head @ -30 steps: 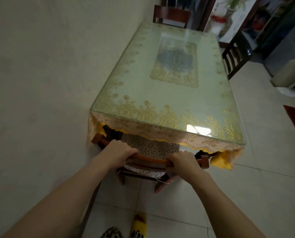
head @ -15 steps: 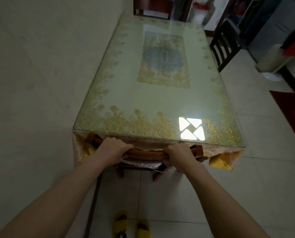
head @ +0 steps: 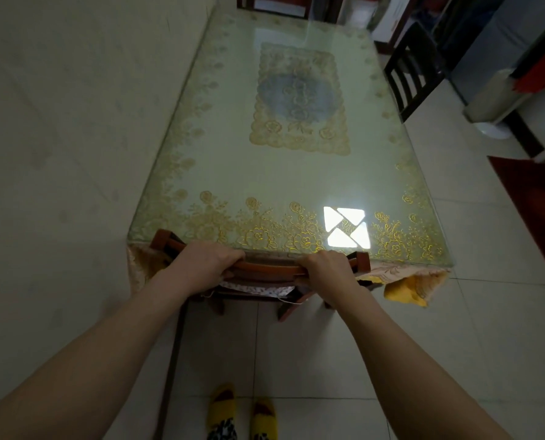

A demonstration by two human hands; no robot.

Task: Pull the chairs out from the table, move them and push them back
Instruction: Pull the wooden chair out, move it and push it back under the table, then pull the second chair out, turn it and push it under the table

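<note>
A reddish wooden chair (head: 266,269) stands at the near end of the glass-topped table (head: 284,173), its top rail right against the table edge and its seat hidden beneath. My left hand (head: 201,265) grips the left part of the top rail. My right hand (head: 330,269) grips the right part. A patterned cushion edge shows under the rail. A dark slatted chair (head: 412,69) stands at the table's right side, and another wooden chair (head: 272,3) at the far end.
A pale wall (head: 74,138) runs close along the table's left side. Tiled floor (head: 455,328) lies to the right, with a red mat (head: 535,208) and a white bin (head: 490,103). My yellow slippers (head: 242,411) are just behind the chair.
The chair has slid forward under the table; its cushioned seat, visible a second ago, is now hidden. Both hands kept their grip on the rail, and I stepped closer.
</note>
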